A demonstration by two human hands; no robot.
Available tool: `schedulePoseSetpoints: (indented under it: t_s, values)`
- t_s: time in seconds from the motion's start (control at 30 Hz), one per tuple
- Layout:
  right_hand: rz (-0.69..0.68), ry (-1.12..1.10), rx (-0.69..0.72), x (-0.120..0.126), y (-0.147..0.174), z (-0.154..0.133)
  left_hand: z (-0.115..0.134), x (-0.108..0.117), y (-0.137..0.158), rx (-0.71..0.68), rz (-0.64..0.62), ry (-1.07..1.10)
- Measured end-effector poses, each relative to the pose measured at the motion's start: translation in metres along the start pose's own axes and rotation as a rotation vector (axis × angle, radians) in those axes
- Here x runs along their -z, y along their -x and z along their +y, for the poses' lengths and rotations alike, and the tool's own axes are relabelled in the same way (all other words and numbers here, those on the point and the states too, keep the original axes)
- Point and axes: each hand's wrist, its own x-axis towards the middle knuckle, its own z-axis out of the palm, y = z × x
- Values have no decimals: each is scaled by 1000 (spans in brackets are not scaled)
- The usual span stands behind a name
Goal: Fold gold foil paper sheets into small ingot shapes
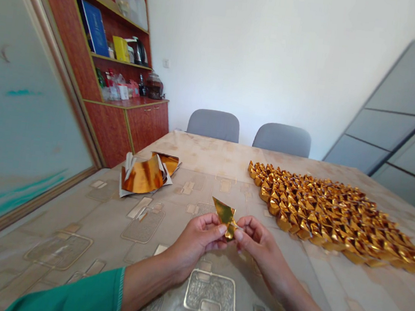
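Between my two hands, above the table, is a piece of gold foil paper (226, 213), partly folded, with a pointed flap sticking up to the left. My left hand (207, 233) pinches its lower left side between thumb and fingers. On the other side, my right hand (256, 237) grips its right edge with thumb and fingertips. A pile of gold foil sheets with white backs (144, 177) lies to the left, some of them curled. Many folded gold foil pieces (322, 205) stand in tight rows to the right.
A patterned cover lies over the table (133, 267). Two grey chairs (214, 125) stand at its far side. At the back left is a red-brown shelf cabinet (147, 123) holding a kettle, a blue folder and jars.
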Motion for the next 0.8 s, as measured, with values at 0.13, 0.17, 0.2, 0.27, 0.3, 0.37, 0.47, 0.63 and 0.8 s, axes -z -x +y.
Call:
schedulePoseSetpoints:
  t_s: [0.13, 0.17, 0.2, 0.27, 0.3, 0.37, 0.47, 0.63, 0.8]
  values:
    - [-20, 85, 34, 1, 0, 4, 2, 0, 2, -27, 10, -40]
    - [-10, 91, 55, 0, 0, 5, 2, -1, 2, -26, 14, -44]
    - [3, 92, 70, 0, -1, 6, 2, -1, 3, -23, 18, -43]
    - [29, 83, 85, -2, -1, 9, 0, -2, 4, -14, 25, -39]
    - [39, 76, 84, -3, 0, 9, 0, -3, 3, -11, 30, -40]
    - [45, 63, 68, -4, 0, 9, -2, -3, 2, -22, 46, -52]
    - [-2, 54, 26, -6, 0, 5, -3, -3, 0, -88, 66, -82]
    - [-59, -23, 55, -12, 1, 1, -3, -4, -1, -95, 45, -136]
    - [-82, -92, 49, -11, 1, 2, -5, -3, -2, -72, 47, -129]
